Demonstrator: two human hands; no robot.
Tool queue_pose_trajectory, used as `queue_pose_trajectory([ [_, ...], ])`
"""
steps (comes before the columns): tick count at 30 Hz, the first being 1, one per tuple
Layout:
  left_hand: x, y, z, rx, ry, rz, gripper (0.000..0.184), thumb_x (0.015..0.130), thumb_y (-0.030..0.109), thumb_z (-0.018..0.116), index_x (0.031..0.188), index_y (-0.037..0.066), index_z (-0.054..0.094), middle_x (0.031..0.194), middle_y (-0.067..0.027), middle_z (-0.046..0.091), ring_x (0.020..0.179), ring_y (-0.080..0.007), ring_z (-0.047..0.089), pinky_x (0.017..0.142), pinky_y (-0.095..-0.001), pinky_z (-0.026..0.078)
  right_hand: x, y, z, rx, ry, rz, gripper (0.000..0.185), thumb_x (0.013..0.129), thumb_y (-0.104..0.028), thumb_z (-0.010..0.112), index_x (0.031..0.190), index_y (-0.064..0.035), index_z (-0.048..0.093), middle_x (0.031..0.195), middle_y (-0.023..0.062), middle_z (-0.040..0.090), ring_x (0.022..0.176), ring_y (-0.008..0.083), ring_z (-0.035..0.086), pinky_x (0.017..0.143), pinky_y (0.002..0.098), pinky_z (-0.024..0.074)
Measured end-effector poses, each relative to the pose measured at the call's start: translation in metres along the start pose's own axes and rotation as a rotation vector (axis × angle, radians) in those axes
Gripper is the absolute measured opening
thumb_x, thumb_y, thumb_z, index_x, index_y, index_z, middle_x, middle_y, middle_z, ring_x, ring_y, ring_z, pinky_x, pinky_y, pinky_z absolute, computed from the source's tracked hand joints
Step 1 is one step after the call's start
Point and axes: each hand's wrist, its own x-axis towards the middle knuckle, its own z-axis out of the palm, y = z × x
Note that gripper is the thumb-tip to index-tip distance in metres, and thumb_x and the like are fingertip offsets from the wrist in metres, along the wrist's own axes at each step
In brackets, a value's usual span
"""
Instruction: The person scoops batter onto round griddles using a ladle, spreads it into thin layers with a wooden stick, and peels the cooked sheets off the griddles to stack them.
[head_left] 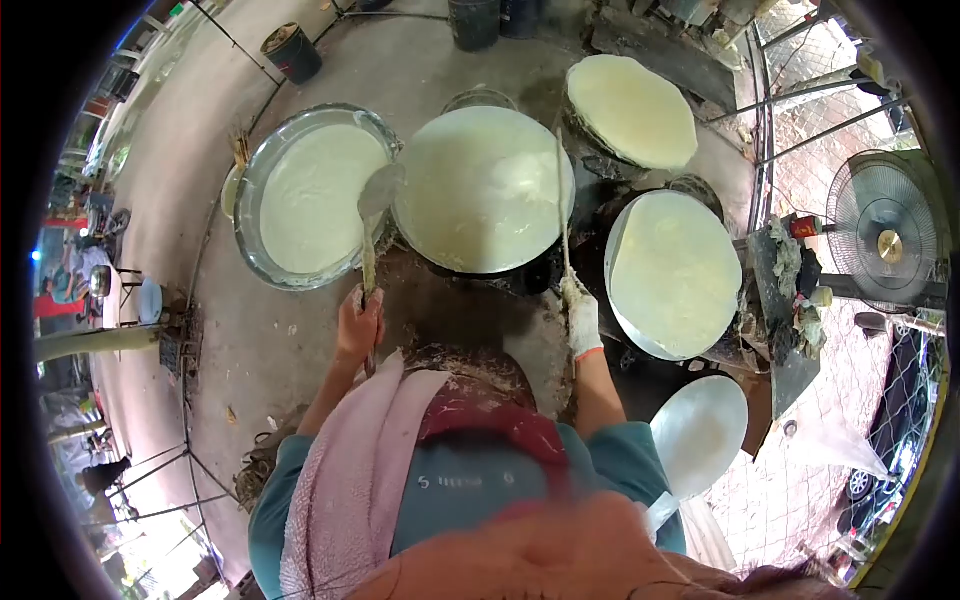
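Note:
My left hand (360,322), bare, is closed round the handle of a ladle (380,192), whose bowl hangs between a wide metal basin (252,240) of pale batter (320,205) and a round pan (484,190). A thin pale layer covers the pan, with a whiter patch at its right. My right hand (583,318), in a white glove with an orange cuff, is wrapped round the lower end of a long thin stick (562,200). The stick reaches up along the pan's right side.
Two more round pans with pale sheets, one at the upper right (632,112) and one at the right (675,275). A metal lid (700,435) lies lower right. A fan (888,235) stands far right. Dark buckets (291,54) stand at the back.

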Motion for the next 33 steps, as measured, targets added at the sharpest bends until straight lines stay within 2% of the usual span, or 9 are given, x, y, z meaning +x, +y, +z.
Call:
queue_pose_trajectory([
  [3, 0.001, -0.002, -0.003, 0.003, -0.007, 0.006, 0.018, 0.096, 0.018, 0.05, 0.083, 0.007, 0.047, 0.056, -0.0006, 0.044, 0.035, -0.0098, 0.039, 0.033, -0.0258, 0.03, -0.036, -0.032, 0.019, -0.236, -0.195, 0.275, 0.027, 0.089, -0.036, 0.064, 0.108, -0.0162, 0.066, 0.061, -0.0062, 0.051, 0.043, 0.0059, 0.04, 0.04, 0.0218, 0.0313],
  [8, 0.046, 0.016, 0.0, 0.133, -0.11, 0.135, 0.019, 0.094, 0.017, 0.05, 0.08, 0.005, 0.046, 0.055, -0.0015, 0.044, 0.035, -0.0116, 0.04, 0.033, -0.0273, 0.03, -0.013, -0.034, 0.028, -0.138, -0.134, 0.026, 0.03, 0.094, -0.021, 0.059, 0.12, -0.0071, 0.061, 0.078, -0.0067, 0.059, 0.057, 0.0013, 0.046, 0.047, 0.0167, 0.0346],
  [16, 0.234, 0.035, 0.072, 0.076, -0.491, 0.154, 0.023, 0.092, 0.018, 0.048, 0.075, 0.003, 0.047, 0.052, -0.0037, 0.044, 0.038, -0.0149, 0.041, 0.04, -0.0299, 0.034, -0.065, -0.015, 0.052, -0.414, -0.161, 0.0, 0.035, 0.092, -0.01, 0.059, 0.127, -0.0019, 0.056, 0.093, -0.0027, 0.06, 0.077, 0.0026, 0.053, 0.067, 0.0179, 0.0449],
  [20, 0.234, 0.045, 0.087, -0.121, -0.603, -0.137, 0.023, 0.094, 0.012, 0.044, 0.074, 0.003, 0.047, 0.06, -0.0045, 0.045, 0.043, -0.0142, 0.039, 0.04, -0.0285, 0.032, -0.118, 0.027, 0.08, -0.237, 0.206, -0.075, 0.043, 0.092, -0.011, 0.061, 0.133, -0.0018, 0.05, 0.098, -0.0017, 0.062, 0.079, 0.0024, 0.052, 0.068, 0.0162, 0.0431],
  [24, 0.203, 0.018, 0.06, -0.199, -0.675, -0.344, 0.02, 0.096, 0.011, 0.042, 0.077, 0.003, 0.046, 0.063, -0.004, 0.045, 0.047, -0.012, 0.038, 0.039, -0.0274, 0.028, -0.121, 0.084, 0.173, 0.055, 0.094, 0.163, 0.04, 0.088, -0.021, 0.068, 0.123, -0.0039, 0.06, 0.081, -0.0051, 0.06, 0.062, 0.0029, 0.048, 0.053, 0.0184, 0.0382],
  [27, 0.188, 0.01, 0.04, -0.355, -0.575, -0.475, 0.017, 0.096, 0.011, 0.04, 0.081, 0.005, 0.045, 0.065, -0.0035, 0.045, 0.047, -0.0117, 0.038, 0.04, -0.0266, 0.028, -0.133, 0.043, 0.2, -0.134, 0.206, 0.183, 0.038, 0.088, -0.019, 0.068, 0.122, -0.004, 0.06, 0.077, -0.0059, 0.058, 0.058, 0.0041, 0.046, 0.051, 0.0199, 0.0375],
  [28, 0.187, 0.009, 0.031, -0.397, -0.579, -0.496, 0.016, 0.096, 0.012, 0.04, 0.082, 0.005, 0.045, 0.065, -0.0031, 0.045, 0.048, -0.0117, 0.038, 0.04, -0.0263, 0.029, -0.119, 0.068, 0.192, 0.028, 0.277, -0.014, 0.036, 0.088, -0.021, 0.068, 0.12, -0.0063, 0.062, 0.072, -0.0065, 0.057, 0.055, 0.004, 0.044, 0.048, 0.0206, 0.0355],
  [30, 0.182, 0.014, 0.023, -0.448, -0.587, -0.56, 0.015, 0.096, 0.012, 0.04, 0.083, 0.006, 0.044, 0.066, -0.0023, 0.045, 0.048, -0.0116, 0.037, 0.042, -0.026, 0.03, -0.108, 0.091, 0.191, -0.109, 0.368, 0.014, 0.03, 0.088, -0.036, 0.066, 0.102, -0.0096, 0.068, 0.064, -0.0052, 0.053, 0.05, 0.0052, 0.042, 0.044, 0.0229, 0.0327],
  [33, 0.171, 0.022, 0.023, -0.463, -0.626, -0.681, 0.016, 0.096, 0.016, 0.043, 0.083, 0.007, 0.045, 0.067, -0.0008, 0.046, 0.048, -0.0104, 0.041, 0.047, -0.0264, 0.031, -0.111, 0.088, 0.226, -0.233, 0.144, 0.296, 0.031, 0.089, -0.04, 0.063, 0.095, -0.01, 0.067, 0.065, -0.0036, 0.054, 0.05, 0.0071, 0.044, 0.044, 0.0253, 0.0341],
])
